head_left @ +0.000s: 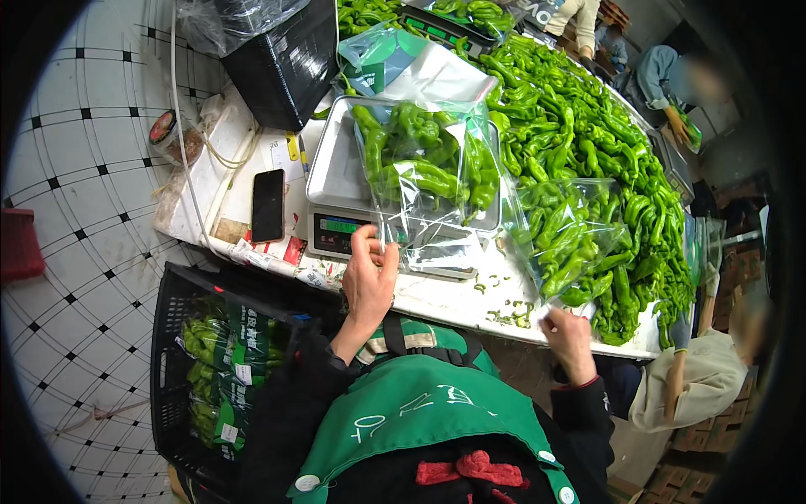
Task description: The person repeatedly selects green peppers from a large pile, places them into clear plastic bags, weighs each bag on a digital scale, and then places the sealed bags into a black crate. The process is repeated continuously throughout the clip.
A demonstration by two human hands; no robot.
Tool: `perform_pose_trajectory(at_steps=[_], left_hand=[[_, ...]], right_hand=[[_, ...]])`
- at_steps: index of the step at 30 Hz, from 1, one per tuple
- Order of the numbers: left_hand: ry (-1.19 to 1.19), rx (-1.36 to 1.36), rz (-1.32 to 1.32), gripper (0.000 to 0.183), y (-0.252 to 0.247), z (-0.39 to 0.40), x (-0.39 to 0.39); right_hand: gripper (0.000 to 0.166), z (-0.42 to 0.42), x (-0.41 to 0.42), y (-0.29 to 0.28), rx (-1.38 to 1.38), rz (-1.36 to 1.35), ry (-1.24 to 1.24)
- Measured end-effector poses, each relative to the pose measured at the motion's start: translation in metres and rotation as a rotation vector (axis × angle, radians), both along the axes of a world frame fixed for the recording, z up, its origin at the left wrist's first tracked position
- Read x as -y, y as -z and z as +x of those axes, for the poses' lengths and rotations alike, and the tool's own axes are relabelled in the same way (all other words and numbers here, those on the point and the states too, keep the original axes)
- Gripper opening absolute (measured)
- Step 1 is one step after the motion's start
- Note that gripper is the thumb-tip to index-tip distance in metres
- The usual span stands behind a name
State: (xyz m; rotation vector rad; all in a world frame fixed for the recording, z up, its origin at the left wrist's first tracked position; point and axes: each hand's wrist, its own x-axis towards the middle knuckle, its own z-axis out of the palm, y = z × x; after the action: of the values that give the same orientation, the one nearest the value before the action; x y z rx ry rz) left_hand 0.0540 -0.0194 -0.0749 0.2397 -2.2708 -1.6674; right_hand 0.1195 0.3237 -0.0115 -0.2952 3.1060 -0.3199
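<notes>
My left hand (pixel 370 283) pinches the near edge of a clear plastic bag (pixel 434 223) between thumb and fingers. Green peppers (pixel 419 176) fill that bag, which lies on the metal pan (pixel 334 170) of a digital scale (pixel 340 233). The scale's display is lit green and partly covered by my fingers. To the right, a second clear bag of peppers (pixel 573 233) rests against the loose pile. Just below its near corner is my right hand (pixel 570 343), fingers curled; whether they grip the film cannot be made out.
A large heap of loose green peppers (pixel 567 126) covers the table's right side. Left of the scale lie a phone (pixel 268 205) and a black box (pixel 277 63). A black crate (pixel 170 378) of bagged peppers stands at lower left. Co-workers (pixel 686 390) stand along the right side.
</notes>
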Motion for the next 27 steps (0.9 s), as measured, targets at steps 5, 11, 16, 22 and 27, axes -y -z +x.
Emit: perform_pose_trajectory(at_steps=[5,11,16,22,27], left_hand=[[-0.131,-0.122,-0.216,0.044,-0.013,-0.009,0.003],[-0.215,-0.321,-0.153,0.018,-0.002,-0.028,0.001],[-0.221,-0.328,-0.196,0.021,-0.005,-0.029,0.004],[-0.248,-0.486,-0.251,0.024,-0.013,-0.039,0.012],[-0.209,-0.433,-0.226,0.025,-0.020,-0.039,0.009]], right_hand=[[0.031,-0.056,0.130,-0.016,-0.309,-0.334,-0.424],[0.044,-0.094,0.187,0.003,-0.305,-0.331,-0.617],[0.059,-0.134,0.212,0.024,-0.382,-0.414,-0.536],[0.052,-0.130,0.223,0.006,-0.717,-0.272,-0.362],[0.042,-0.123,0.197,0.033,-0.502,-0.432,-0.454]])
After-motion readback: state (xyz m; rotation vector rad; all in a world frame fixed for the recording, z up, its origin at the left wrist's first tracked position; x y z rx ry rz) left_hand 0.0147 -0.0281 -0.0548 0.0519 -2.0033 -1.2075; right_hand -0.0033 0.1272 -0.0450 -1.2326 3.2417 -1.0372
